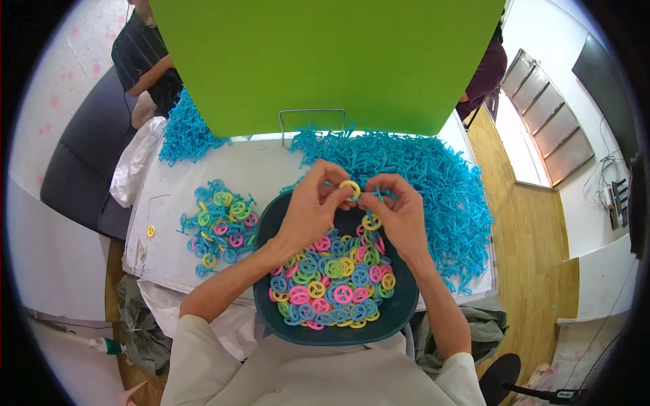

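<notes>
My left hand [315, 203] pinches a small yellow plastic wheel [350, 185] between thumb and fingers. Close beside it, my right hand [399, 210] is closed on a small blue plastic stick [378, 194]. Another yellow wheel [371, 222] shows just under the right hand; whether that hand touches it I cannot tell. Both hands are over the far rim of a dark green basin [267, 311], which holds many pink, blue, green and yellow spoked wheels [332, 268].
A large heap of blue sticks [433, 196] covers the table's right side, with a smaller heap [189, 128] far left. Sticks with wheels [220, 220] lie left of the basin. A green panel [325, 61] stands across the back. Another person [145, 64] is beyond it.
</notes>
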A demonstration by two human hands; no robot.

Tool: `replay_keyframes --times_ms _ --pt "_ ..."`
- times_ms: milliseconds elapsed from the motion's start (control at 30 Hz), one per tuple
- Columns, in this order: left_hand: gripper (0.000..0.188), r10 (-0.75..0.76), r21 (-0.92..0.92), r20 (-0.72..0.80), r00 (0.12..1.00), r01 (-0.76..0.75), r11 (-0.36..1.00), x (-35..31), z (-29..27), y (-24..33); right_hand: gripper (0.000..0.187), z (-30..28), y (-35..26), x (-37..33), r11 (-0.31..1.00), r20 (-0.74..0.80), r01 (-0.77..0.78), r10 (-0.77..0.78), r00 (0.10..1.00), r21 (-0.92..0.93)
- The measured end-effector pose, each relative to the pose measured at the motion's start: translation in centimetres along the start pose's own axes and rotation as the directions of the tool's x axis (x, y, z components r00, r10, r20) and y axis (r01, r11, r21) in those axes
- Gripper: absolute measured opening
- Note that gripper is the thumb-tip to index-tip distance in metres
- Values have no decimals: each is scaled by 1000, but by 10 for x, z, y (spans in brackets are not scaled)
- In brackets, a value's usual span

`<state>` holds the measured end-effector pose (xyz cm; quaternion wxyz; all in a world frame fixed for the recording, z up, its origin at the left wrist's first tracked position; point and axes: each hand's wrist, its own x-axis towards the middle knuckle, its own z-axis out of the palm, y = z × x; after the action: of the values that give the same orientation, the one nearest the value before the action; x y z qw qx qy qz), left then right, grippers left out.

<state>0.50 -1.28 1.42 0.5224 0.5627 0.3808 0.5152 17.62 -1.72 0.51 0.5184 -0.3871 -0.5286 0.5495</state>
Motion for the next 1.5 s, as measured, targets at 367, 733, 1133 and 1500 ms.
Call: replay_keyframes --times_ms 367,733,1133,1500 --pt "16 29 -59 -16 999 -30 998 0 -4 4 16 5 -7 0 959 -109 40 -73 991 -279" --pt "16 55 -27 -40 998 -56 998 -5 1 3 14 9 -17 -3 976 -162 -38 3 987 -215" --pt "19 -58 -68 -12 998 57 996 3 -8 -3 23 5 0 0 948 -13 124 -134 991 -293" --pt "19 309 628 -268 913 -78 774 -17 -131 44 22 13 -10 -4 924 98 182 -158 983 -337"
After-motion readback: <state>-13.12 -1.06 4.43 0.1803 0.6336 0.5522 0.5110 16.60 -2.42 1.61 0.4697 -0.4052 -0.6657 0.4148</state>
